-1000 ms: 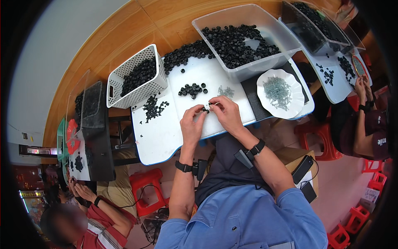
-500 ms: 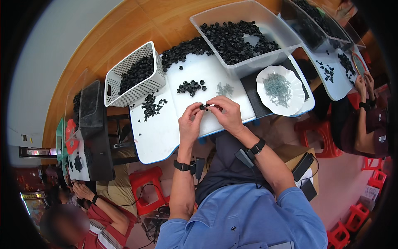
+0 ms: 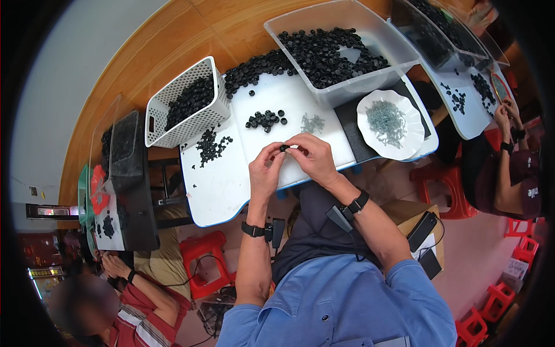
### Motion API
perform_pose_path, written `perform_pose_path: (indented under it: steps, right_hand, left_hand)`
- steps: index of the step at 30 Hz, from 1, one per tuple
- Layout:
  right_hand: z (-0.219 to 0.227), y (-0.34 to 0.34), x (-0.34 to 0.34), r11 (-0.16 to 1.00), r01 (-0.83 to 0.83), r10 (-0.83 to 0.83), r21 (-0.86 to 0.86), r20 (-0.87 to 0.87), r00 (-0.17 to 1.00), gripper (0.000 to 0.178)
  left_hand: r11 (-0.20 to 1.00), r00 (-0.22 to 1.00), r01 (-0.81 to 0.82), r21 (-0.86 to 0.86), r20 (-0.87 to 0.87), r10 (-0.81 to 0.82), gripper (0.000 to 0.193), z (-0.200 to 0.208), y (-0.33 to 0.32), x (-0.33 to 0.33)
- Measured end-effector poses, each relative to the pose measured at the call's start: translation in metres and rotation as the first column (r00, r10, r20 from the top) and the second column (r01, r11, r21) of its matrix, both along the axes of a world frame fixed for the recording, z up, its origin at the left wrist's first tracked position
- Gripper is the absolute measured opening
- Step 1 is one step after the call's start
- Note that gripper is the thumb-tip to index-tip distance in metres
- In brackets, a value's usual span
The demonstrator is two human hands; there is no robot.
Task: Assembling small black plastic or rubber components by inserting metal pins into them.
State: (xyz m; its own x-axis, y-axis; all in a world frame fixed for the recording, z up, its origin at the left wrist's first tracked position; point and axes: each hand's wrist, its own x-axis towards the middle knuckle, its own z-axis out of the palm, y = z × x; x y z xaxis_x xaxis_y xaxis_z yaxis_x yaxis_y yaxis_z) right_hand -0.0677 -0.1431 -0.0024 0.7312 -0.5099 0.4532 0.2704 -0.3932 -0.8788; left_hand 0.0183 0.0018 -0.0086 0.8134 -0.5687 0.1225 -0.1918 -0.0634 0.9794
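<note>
Fingertips of my left hand (image 3: 266, 173) pinch a small round black cap (image 3: 283, 148) over the front edge of the white table. My right hand (image 3: 314, 158) meets it there, its thumb and fingers closed at the same cap; whether they also grip another small part is hidden. Just beyond lies a cluster of black round caps (image 3: 266, 120) on a white foam sheet (image 3: 295, 98). To its right is a little pile of thin clear pieces (image 3: 313, 123). Small black parts (image 3: 211, 147) are scattered left of the foam.
A white perforated basket (image 3: 156, 118) of black parts stands at left. Behind, a clear bin (image 3: 399, 43) holds many black caps, with more heaped (image 3: 260, 69) beside it. A scalloped white plate (image 3: 365, 124) holds clear pieces. Co-workers sit left and right; red stools (image 3: 202, 254) stand nearby.
My fingertips have drawn closer together around the black cap, and the right hand has shifted slightly left. The table items stay as they were.
</note>
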Motion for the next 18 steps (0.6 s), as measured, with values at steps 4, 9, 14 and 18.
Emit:
perform_pose_path:
  steps: [4,9,14,18]
  right_hand:
    - [0.0007,0.0009,0.0005,1.0,-0.003,0.003,-0.002,-0.014,1.0,0.014]
    - [-0.0055,-0.0007,0.0034,0.999,0.018,-0.015,-0.046,0.062,0.998,0.011]
    - [-0.0042,-0.0004,0.0022,1.0,-0.018,0.018,-0.009,0.004,1.0,0.012]
    - [-0.0011,0.0013,0.0026,1.0,-0.027,0.026,-0.013,-0.042,0.999,0.013]
  left_hand:
    - [1.0,1.0,-0.016,0.005,0.021,0.015,0.028,0.0018,0.0008,-0.0004]
    - [0.999,0.999,-0.035,-0.012,0.02,0.035,0.027,-0.005,0.0,0.0018]
    - [0.999,0.999,-0.011,0.038,0.044,0.009,0.029,0.0018,0.0026,0.0005]
    - [0.997,0.988,-0.07,0.037,0.137,0.064,0.025,0.0026,0.0004,-0.002]
